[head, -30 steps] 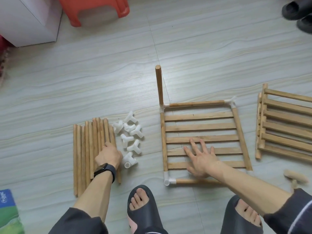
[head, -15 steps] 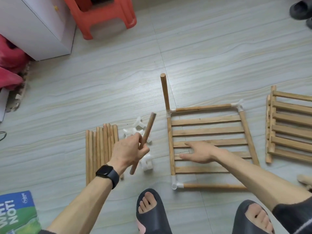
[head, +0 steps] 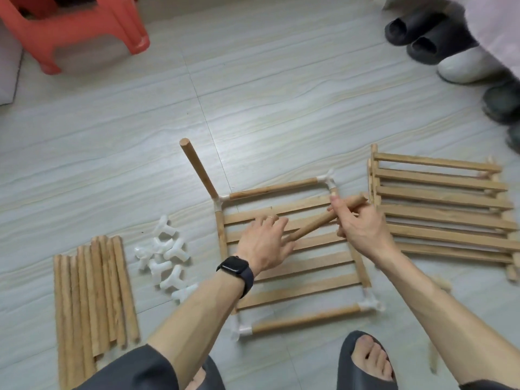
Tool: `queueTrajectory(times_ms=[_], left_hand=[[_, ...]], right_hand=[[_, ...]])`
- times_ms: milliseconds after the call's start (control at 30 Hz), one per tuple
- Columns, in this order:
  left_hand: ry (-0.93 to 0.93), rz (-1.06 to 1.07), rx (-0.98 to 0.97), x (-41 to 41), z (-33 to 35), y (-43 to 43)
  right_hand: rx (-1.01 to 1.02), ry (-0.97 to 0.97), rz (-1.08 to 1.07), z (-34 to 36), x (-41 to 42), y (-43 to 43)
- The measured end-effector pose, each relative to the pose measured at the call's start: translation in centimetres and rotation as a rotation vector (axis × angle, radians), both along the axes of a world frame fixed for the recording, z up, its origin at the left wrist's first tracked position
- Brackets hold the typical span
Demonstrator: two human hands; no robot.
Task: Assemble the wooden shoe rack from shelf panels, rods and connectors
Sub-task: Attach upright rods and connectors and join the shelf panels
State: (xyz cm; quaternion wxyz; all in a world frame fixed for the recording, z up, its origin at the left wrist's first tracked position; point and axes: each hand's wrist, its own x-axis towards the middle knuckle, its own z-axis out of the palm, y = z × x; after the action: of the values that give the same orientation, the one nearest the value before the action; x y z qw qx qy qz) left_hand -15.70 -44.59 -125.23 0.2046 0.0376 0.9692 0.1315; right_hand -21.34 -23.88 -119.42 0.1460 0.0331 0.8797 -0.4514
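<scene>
right hand (head: 357, 223) pinches a smooth round wooden rod (head: 315, 222); left hand (head: 263, 244) meets its low end, grip unclear, over slatted panel (head: 295, 294).

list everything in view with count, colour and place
frame: 1, wood slats with white corner connectors, centre
post: 1, wood, standing in the frame's far-left corner
held rod: 1, wood, above the frame
rods: about ten, wood, lying side by side, left
connectors: several, white, heaped between rods and frame
panels: stack, count unclear, wood, right
stool: 1, red, far left
shoes: at least four, dark and white, far right
slipper: 1 plainly seen, dark, on a foot, bottom
watch: 1, black, left wrist
left hand: at the held rod's near end, grip unclear
right hand: grips the held rod
</scene>
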Motion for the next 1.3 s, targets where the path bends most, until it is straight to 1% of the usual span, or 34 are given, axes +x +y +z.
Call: queueTrajectory(times_ms=[100,167,300,500,600,833,967,1033,1133,1300], left_hand=[[-0.256,0.067,-0.089,0.4,-2.4,-0.9],[-0.326,0.037,-0.147,0.9,-3.9,-1.6],[-0.314,0.042,-0.136,1.2,-4.9,-2.2],[-0.325,0.062,-0.141,1.0,-5.4,-2.2],[-0.339,0.074,-0.147,1.0,-5.8,-2.1],[-0.350,0.082,-0.166,1.0,-6.2,-2.1],[-0.350,0.083,-0.161,1.1,-6.1,-2.1],[-0.349,0.084,-0.161,1.1,-6.1,-2.1],[-0.353,0.088,-0.161,1.0,-6.0,-2.0],[-0.355,0.081,-0.149,0.9,-6.1,-2.2]], right_hand=[[0.031,0.100,-0.174,0.7,-2.0,2.5],[0.073,0.178,-0.237,1.3,-3.5,3.5],[0.157,0.293,-0.275,2.2,-6.4,3.9],[0.167,0.372,-0.279,2.7,-9.0,3.3],[0.221,0.390,-0.247,2.6,-9.4,3.2],[0.348,0.365,-0.087,3.1,-10.1,2.1],[0.413,0.302,0.029,4.5,-12.4,0.3],[0.436,0.247,0.030,5.1,-14.0,-0.5],[0.404,0.171,0.010,5.7,-15.9,-1.1],[0.430,0.165,0.021,5.5,-17.2,-2.0]])
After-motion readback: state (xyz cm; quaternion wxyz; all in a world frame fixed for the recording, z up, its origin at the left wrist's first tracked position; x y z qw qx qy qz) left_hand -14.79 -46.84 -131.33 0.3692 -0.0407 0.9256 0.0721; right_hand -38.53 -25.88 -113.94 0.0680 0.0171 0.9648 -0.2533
